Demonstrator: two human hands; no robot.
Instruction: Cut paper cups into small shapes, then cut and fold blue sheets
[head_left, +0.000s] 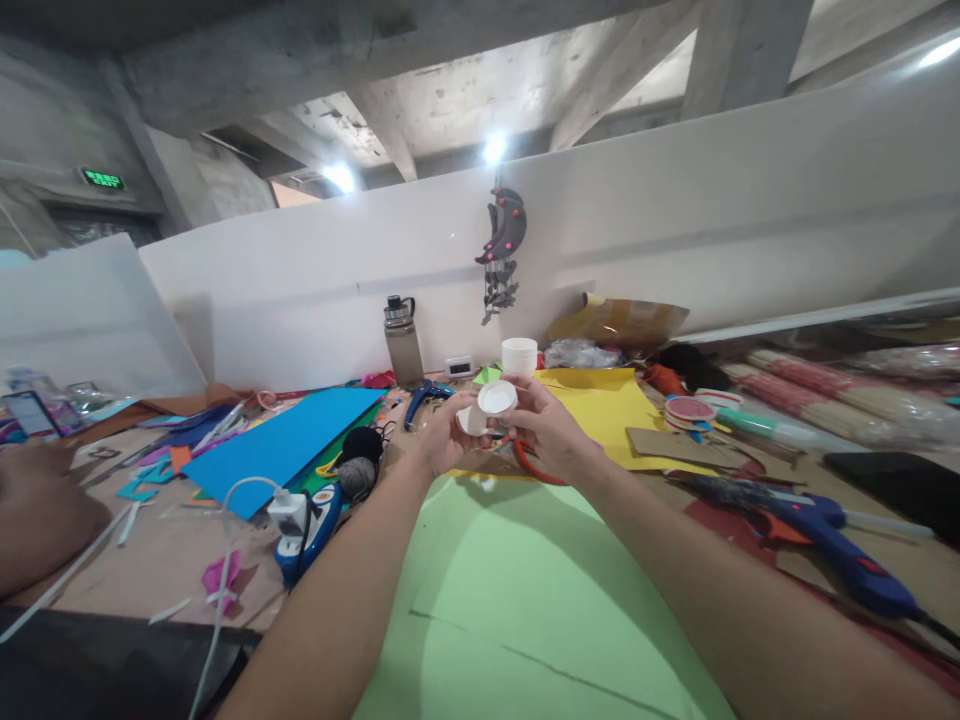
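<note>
At far left, a bottle (403, 345) stands upright, contents unclear. The left hand (444, 437) grips a white cup (471, 422), axis hard to tell. Just right, a second cup (497, 398), mouth tilted nearward, sits in the right hand's (541, 418) closed fingers; a cup stack (519, 354) stands farther back.

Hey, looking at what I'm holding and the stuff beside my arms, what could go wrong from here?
The white cups look light and thin, so a hard squeeze from your left hand or right hand might dent them. The blue glue gun lies beside your right forearm, which could knock it. The white cable hangs near your left forearm; a snag might tug the white plug.
</note>
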